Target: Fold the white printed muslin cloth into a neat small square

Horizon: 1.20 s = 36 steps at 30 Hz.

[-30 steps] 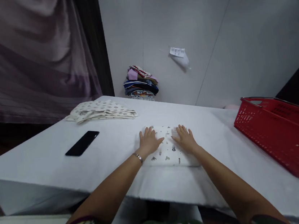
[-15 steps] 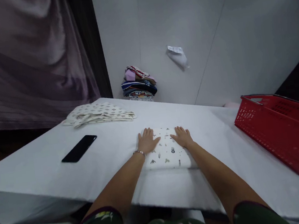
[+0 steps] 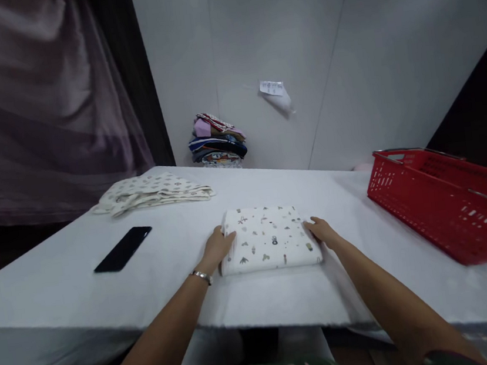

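A folded white cloth with small printed figures [image 3: 272,238] lies flat near the front edge of the white table. My left hand [image 3: 219,247] grips its left side, the thumb on top and the fingers at the edge, partly hidden. On the opposite side, my right hand [image 3: 321,231] holds the right edge, thumb over the top and the lower fingers out of sight. A bracelet [image 3: 202,277] circles my left wrist.
A black phone [image 3: 123,249] lies on the table [image 3: 170,233] at the left. Behind it is a loosely folded patterned cloth [image 3: 156,192]. A red basket [image 3: 446,205] stands at the right. Stacked folded fabrics [image 3: 218,141] sit beyond the far edge.
Both hands have moved off the top of the cloth, outward to its left and right sides, and taken hold of its edges. The view has shifted slightly.
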Tool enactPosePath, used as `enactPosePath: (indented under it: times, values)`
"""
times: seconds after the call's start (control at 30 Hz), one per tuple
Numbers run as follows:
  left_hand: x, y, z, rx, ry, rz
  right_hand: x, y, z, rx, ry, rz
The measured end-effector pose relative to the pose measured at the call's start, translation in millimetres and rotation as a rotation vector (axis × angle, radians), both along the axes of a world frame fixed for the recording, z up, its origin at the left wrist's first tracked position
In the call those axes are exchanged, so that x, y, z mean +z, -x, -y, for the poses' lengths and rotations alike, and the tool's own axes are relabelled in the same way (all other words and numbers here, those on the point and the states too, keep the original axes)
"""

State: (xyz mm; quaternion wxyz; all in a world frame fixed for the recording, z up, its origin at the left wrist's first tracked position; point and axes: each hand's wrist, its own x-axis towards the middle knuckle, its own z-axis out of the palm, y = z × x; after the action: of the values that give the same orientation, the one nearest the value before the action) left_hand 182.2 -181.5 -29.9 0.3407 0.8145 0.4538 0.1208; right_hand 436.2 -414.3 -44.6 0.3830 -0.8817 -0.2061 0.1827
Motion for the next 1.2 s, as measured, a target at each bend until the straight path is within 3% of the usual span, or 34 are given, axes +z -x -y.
enactPosePath:
  times: [0.23, 0.4, 0.63, 0.83, 1.0, 1.2]
  values:
    - [9.4, -10.1, -5.4, 0.064, 0.114, -0.019, 13.3, 11.1, -1.8, -0.016, -0.029, -0.299]
    - [12.5, -12.5, -5.7, 0.103, 0.156, 0.012, 11.2, 11.7, -2.9, 0.017, -0.171, -0.508]
    - [9.1, -13.7, -1.5, 0.184, 0.145, 0.074, 10.9, 13.5, 0.1, -0.018, -0.355, -0.619]
    - [10.3, -14.7, -1.9, 0.194, 0.14, 0.067, 34.3, 12.0, 15.4, 0.178, -0.533, -0.897]
    - [9.2, -17.3, -5.2, 0.246, 0.101, 0.067, 41.6, 11.7, 18.8, 0.201, -0.574, -0.929]
    - [11.6, -17.1, -2.9, 0.236, 0.076, 0.02, 29.2, 24.4, 33.1, 0.098, -0.497, -0.758]
